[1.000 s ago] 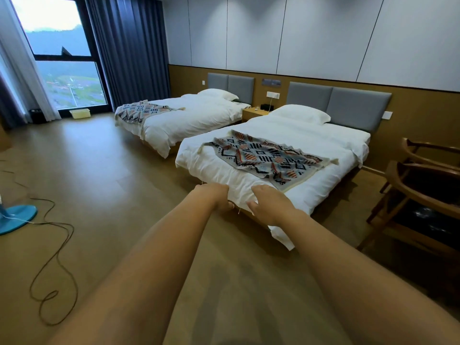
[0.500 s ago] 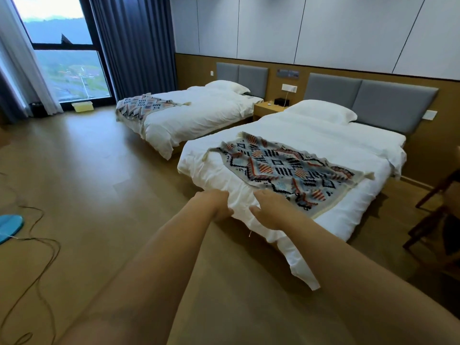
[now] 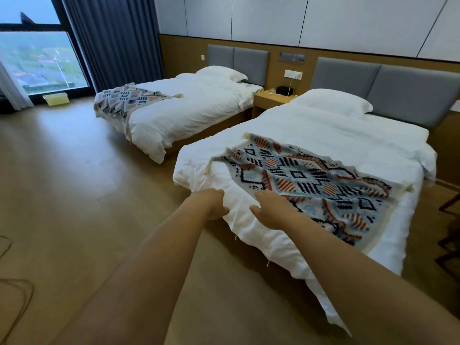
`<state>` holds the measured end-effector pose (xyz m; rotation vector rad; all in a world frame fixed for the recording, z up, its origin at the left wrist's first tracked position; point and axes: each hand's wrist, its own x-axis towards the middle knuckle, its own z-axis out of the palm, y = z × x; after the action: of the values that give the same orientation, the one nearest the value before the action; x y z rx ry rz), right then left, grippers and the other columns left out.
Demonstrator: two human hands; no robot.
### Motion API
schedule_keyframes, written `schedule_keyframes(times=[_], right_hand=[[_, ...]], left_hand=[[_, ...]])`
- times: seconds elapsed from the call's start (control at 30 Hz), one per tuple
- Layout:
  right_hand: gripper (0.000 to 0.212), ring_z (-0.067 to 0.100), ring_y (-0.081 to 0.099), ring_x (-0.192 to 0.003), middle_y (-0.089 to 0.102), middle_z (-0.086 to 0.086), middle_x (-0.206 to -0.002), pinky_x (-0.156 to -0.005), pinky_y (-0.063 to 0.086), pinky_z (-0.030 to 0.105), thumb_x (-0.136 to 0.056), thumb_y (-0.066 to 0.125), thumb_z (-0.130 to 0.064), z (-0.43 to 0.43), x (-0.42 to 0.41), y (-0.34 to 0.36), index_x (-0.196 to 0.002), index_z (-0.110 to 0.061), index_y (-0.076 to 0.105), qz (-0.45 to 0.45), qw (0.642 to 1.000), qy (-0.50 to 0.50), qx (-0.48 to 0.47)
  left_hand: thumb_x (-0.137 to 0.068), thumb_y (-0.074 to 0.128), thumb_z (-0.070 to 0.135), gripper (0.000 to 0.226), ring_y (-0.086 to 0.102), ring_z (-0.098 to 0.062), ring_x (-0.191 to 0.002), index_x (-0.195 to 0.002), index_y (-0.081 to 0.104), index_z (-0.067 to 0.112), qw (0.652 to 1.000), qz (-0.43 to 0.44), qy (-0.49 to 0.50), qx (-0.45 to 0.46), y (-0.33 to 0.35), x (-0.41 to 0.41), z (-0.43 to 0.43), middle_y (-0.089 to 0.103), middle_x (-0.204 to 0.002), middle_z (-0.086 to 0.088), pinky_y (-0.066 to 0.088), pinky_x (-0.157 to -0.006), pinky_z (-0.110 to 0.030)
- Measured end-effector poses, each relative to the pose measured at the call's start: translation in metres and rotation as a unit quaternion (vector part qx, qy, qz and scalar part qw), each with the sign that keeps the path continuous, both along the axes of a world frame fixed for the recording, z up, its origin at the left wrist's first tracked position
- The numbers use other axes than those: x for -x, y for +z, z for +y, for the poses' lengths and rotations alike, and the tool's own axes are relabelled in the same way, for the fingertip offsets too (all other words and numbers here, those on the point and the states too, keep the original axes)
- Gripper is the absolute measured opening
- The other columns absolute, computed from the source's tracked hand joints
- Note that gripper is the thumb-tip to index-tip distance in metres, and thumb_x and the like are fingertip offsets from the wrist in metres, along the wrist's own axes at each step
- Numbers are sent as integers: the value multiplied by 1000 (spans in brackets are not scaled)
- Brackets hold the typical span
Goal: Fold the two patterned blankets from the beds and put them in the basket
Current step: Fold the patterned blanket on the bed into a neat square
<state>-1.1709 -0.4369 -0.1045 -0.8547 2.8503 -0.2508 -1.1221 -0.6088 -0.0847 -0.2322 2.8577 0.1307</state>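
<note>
The near blanket (image 3: 311, 180) lies spread at two o'clock from the hands; the far blanket (image 3: 124, 100) drapes its bed (image 3: 199, 108) at ten o'clock. The left hand (image 3: 211, 202) clutches the white duvet (image 3: 249, 232); the right hand (image 3: 273, 207) rests at the blanket's edge, grip unclear; probably light and limp, best pinched at tasselled corners.

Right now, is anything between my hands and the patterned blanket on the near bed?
Nothing visible. The right hand sits at the near edge of the patterned blanket; the left hand grips the white duvet beside it.
</note>
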Motion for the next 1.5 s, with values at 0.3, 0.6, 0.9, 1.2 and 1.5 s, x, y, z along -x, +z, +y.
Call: schedule_keyframes(times=[0.3, 0.6, 0.9, 1.2, 1.5], right_hand=[[51, 28, 36, -131, 36, 11, -146, -104, 33, 40, -97, 37, -36, -96, 160, -34, -139, -7, 32, -37, 999, 7, 7], [46, 29, 42, -125, 42, 12, -140, -98, 38, 39, -96, 40, -34, -186, 364, -48, -134, -9, 38, -66, 998, -2, 14], [39, 31, 50, -113, 51, 14, -130, -88, 43, 38, -95, 38, -31, -266, 528, -75, -128, -10, 44, -80, 996, -31, 3], [46, 29, 39, -129, 38, 12, -145, -103, 35, 38, -97, 37, -32, -336, 680, -123, -137, -9, 34, -164, 966, -199, 15], [48, 29, 34, -132, 32, 11, -148, -104, 32, 37, -98, 35, -34, -294, 783, -150, -139, -8, 32, -194, 925, -324, 36]], left_hand=[[-90, 46, 45, 58, 42, -28, -127, -138, 33, 15, 999, -38, 5, 11, -37, 163, -94, 42, -142, -9, 38, -102, -42], [-91, 47, 45, 56, 46, -28, -124, -137, 36, 16, 1000, -30, -1, 6, -32, 366, -179, 46, -140, -9, 39, -103, -41], [-91, 45, 45, 58, 42, -29, -128, -138, 33, 13, 997, -59, -59, 6, -58, 546, -261, 41, -143, -9, 36, -102, -42], [-92, 43, 47, 63, 37, -30, -131, -142, 26, 13, 979, -119, -165, -11, -106, 756, -344, 35, -147, -10, 34, -106, -42], [-95, 39, 43, 58, 33, -28, -134, -143, 26, 12, 947, -154, -279, -29, -141, 906, -323, 32, -149, -10, 30, -108, -40]])
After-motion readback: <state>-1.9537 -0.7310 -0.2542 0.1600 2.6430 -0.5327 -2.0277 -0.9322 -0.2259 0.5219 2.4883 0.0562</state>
